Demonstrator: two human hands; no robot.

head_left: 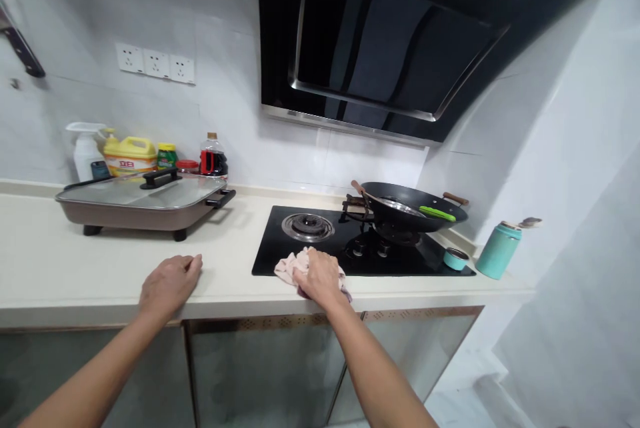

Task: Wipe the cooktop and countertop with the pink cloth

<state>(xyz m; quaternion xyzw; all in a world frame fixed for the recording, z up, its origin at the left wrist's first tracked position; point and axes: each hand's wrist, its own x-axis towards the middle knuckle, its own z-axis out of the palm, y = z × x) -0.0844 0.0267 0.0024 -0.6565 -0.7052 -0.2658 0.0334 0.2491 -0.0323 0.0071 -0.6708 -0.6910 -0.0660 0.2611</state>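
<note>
My right hand (323, 275) presses a crumpled pale pink cloth (286, 268) against the front edge of the black glass stove (267, 248), its fingers closed over the fabric. Part of the cloth hangs past the stove onto the counter rim. My left hand (169, 287) rests on the white counter (227, 268) to the left, fingers curled in and nothing visible in them. Just behind the cloth is the left burner (308, 227), bare. Two control knobs (371, 249) sit to the right of my right hand.
A black wok (450, 215) with a green-handled utensil (437, 213) sits on the right burner. Beside the stove stand a teal flask (499, 251) and its cup (455, 259). At left is a lidded electric pan (135, 213), bottles (131, 156) behind it. A range hood (380, 48) hangs above.
</note>
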